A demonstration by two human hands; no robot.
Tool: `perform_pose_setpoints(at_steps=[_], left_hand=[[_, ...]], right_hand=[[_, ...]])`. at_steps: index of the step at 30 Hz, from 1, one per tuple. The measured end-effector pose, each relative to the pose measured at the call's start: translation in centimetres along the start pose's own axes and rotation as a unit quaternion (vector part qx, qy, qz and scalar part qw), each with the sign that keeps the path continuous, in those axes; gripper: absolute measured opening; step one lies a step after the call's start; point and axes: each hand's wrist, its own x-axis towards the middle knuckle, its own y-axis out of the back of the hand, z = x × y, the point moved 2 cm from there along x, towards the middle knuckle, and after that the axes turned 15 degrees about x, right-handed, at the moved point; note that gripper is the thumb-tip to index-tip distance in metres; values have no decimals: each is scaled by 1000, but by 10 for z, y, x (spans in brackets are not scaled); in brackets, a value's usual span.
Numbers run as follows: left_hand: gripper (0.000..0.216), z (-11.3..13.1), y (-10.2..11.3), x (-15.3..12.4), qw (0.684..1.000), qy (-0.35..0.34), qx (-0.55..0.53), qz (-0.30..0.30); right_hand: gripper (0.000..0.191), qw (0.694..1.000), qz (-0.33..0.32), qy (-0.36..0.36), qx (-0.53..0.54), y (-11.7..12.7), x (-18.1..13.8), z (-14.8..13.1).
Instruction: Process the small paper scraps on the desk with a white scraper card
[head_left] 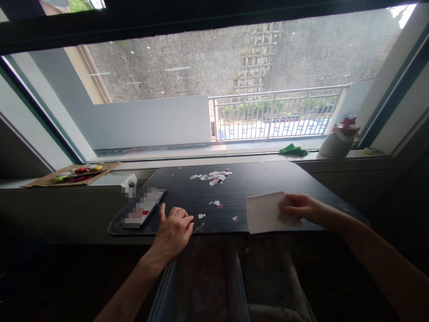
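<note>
My right hand (296,207) is closed on the right side of a blank white sheet of paper or thin card (264,213), held upright-tilted over the front of the dark table (248,183). My left hand (174,226) rests at the table's front edge, back upward, its fingers bent and apart, with nothing visible in them. Just beyond its fingertips lie small paper scraps (201,216). More scraps (215,203) and a lone one (235,219) are spread between the hands. A larger heap of paper bits (216,177) sits farther back. To the left hand's left lies a phone (147,208), partly blurred out.
Below the table's front edge stands a dim, clear-sided container (237,277). On the windowsill are a green cloth (293,150) and a pale pot with red on top (337,143). At left, cardboard (110,167) bears colourful items beside a white radiator (114,180).
</note>
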Motion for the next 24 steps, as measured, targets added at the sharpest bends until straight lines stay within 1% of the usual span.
perform_pose_setpoints(at_steps=[2,4,6,9,11,12,14,16,20,24], left_hand=[[19,1,0,0,1000,0,-1,2],[19,1,0,0,1000,2,-1,3],[19,2,0,0,1000,3,2,4],[19,2,1,0,1000,8,3,-1],[18,2,2,0,1000,13,1,-5],[18,2,2,-1,1000,15,-1,-6],[18,3,3,-3,1000,16,-8,-1],[19,6,6,-7,1000,14,-18,12],[18,18,12,-11,999,-1,-46,28],[19,29,19,-8,997,-21,-72,25]], right_hand=[[40,998,33,43,-9,2,0,0],[39,995,66,76,-22,-7,1,-2],[37,993,76,89,-31,-27,2,-3],[35,994,58,95,-20,-61,4,-6],[33,992,56,109,-15,-75,4,-8],[32,992,59,114,-16,-79,4,-9],[31,991,64,114,-26,-77,2,-10],[29,989,76,114,-54,-69,-1,-11],[25,977,120,128,-124,-52,-7,-10],[28,985,94,104,-103,-50,-2,3]])
